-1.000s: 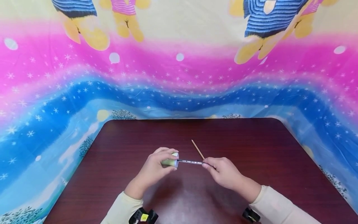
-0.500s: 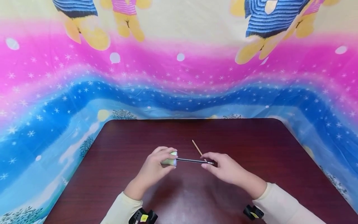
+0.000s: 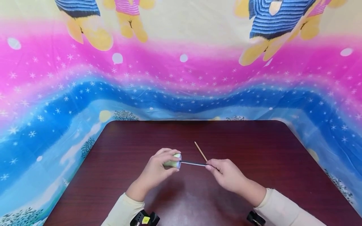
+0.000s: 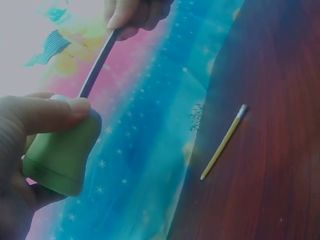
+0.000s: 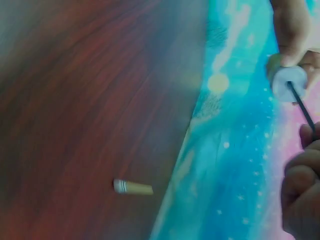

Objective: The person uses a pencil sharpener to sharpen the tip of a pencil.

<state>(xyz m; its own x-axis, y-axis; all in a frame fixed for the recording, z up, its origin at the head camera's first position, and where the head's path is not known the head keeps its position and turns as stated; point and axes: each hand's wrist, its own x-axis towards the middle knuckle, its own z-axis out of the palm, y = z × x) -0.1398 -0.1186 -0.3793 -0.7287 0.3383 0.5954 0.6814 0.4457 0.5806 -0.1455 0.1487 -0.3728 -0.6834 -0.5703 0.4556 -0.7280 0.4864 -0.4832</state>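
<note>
In the head view my left hand [image 3: 152, 171] holds a small green pencil sharpener [image 3: 172, 164] above the table, its pale end facing right. The left wrist view shows fingers and thumb round the flared green sharpener body [image 4: 62, 155]. A dark pencil [image 3: 193, 163] is inserted in the hole of that pale end, plainly seen on the sharpener [image 5: 298, 80] in the right wrist view. My right hand [image 3: 230, 176] pinches the pencil's other end between thumb and fingers. The pencil tip inside the sharpener is hidden.
A yellow pencil [image 3: 200, 150] with a pale end lies on the dark red-brown table [image 3: 135, 135], just beyond my right hand. A printed cloth [image 3: 181, 81] hangs behind the table and along its sides.
Half a second ago the right fingers were spread loosely at the pencil's end; now they pinch it again. The lettering visible on the pencil earlier no longer shows. The left hand stays nearly still.
</note>
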